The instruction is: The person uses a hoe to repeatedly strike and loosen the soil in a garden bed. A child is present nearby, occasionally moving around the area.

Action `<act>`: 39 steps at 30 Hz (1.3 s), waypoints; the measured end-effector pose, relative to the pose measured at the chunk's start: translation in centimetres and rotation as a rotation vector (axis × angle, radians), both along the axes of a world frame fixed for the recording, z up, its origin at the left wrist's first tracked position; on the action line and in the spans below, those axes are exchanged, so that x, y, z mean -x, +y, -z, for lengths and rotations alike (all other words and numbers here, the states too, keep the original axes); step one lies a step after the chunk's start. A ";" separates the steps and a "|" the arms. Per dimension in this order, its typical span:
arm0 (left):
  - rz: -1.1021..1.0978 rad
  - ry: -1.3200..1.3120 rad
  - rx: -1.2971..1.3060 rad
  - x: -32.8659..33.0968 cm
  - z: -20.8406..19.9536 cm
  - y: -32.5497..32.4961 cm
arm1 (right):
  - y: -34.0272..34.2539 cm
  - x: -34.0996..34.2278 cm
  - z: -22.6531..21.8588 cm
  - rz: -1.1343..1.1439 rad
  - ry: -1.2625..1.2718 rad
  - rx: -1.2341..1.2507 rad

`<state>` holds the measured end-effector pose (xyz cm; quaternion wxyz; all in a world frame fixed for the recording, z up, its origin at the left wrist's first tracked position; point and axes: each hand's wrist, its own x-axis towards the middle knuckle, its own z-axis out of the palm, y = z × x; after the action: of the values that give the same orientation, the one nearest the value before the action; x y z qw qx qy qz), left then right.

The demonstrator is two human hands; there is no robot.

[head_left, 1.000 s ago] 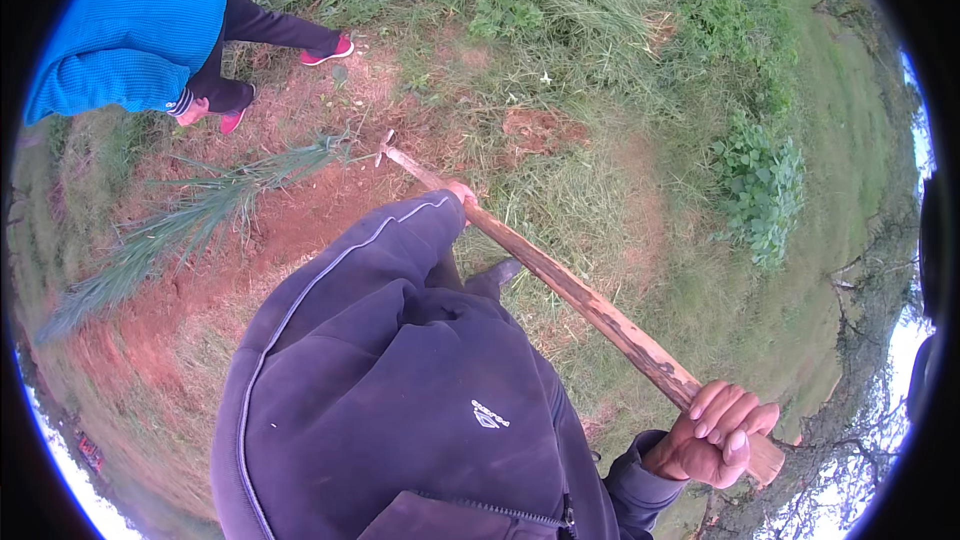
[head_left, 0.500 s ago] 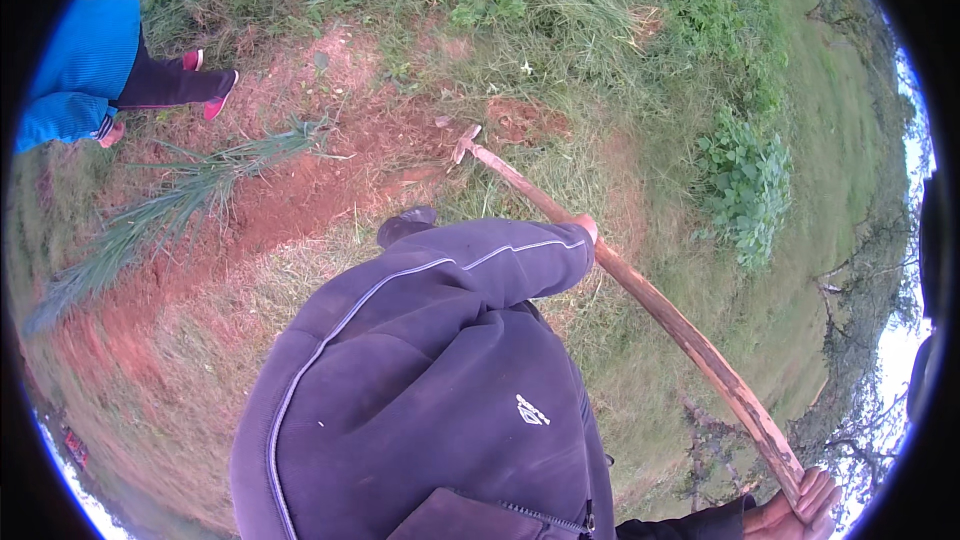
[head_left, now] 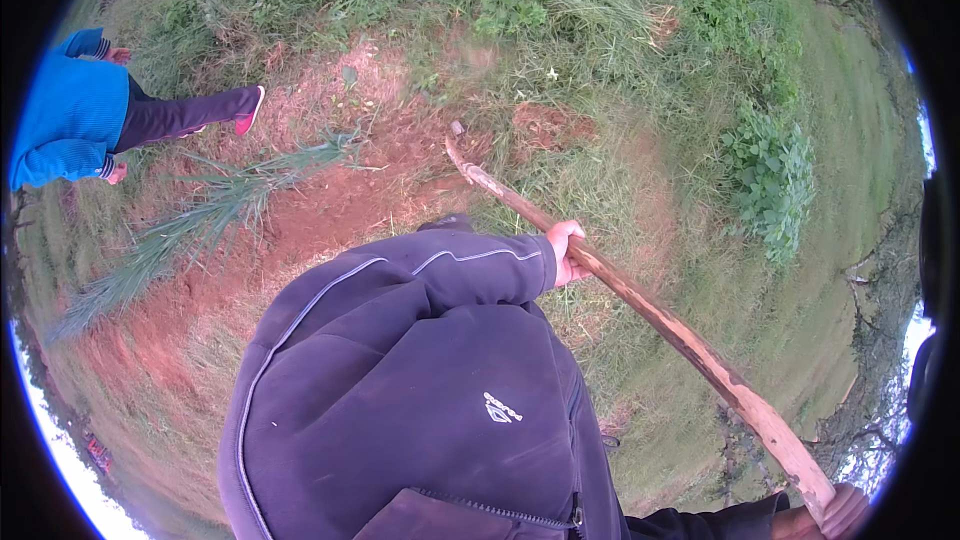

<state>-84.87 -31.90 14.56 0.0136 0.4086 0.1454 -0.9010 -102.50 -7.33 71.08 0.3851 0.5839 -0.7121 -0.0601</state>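
From the head view, a person in a dark jacket [head_left: 420, 390] is filling the lower middle of the frame, looking down over their own chest and sleeves. The left hand [head_left: 565, 250], coming out of the dark sleeve just right of centre, is wrapping its fingers closed around the hoe handle [head_left: 640, 305] about midway along its length. The right hand [head_left: 835, 515] is sitting at the lower right edge of the frame, closed over the butt end of the handle, though it is partly cut off by the rim, so only the knuckles are showing.

The handle is running as a long, rough wooden pole from the lower right up toward the centre, tilting leftward as it goes. Its far end, the hoe head [head_left: 455, 135], is resting at the ground just above centre, touching the red soil [head_left: 330, 205] at the edge of a bare patch. Whether the blade is sunk into the earth cannot be told.

A bundle of cut grass [head_left: 200, 225] is lying across the red soil at centre left. Green grass [head_left: 560, 10] is covering the top of the frame, and a leafy plant [head_left: 770, 175] is growing at the right. In the upper left, another person in a blue top [head_left: 65, 115] and dark trousers is standing on the grass, well apart from the hoe.
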 end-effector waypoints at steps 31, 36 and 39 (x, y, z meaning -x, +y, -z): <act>-0.090 -0.197 0.109 -22.1 4.6 15.8 | 14.9 -25.7 10.8 -0.978 -1.876 0.324; -0.268 -0.373 0.043 -30.7 6.0 20.2 | 18.6 -25.8 12.8 -0.922 -1.980 0.582; -0.374 -0.436 0.027 -36.4 9.6 19.5 | 16.3 -27.6 15.1 -0.886 -2.062 0.645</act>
<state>-48.45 -12.43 4.94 0.2160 0.5587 0.1997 -0.7755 -74.88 9.01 55.97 -0.2578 0.4286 -0.4036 0.7661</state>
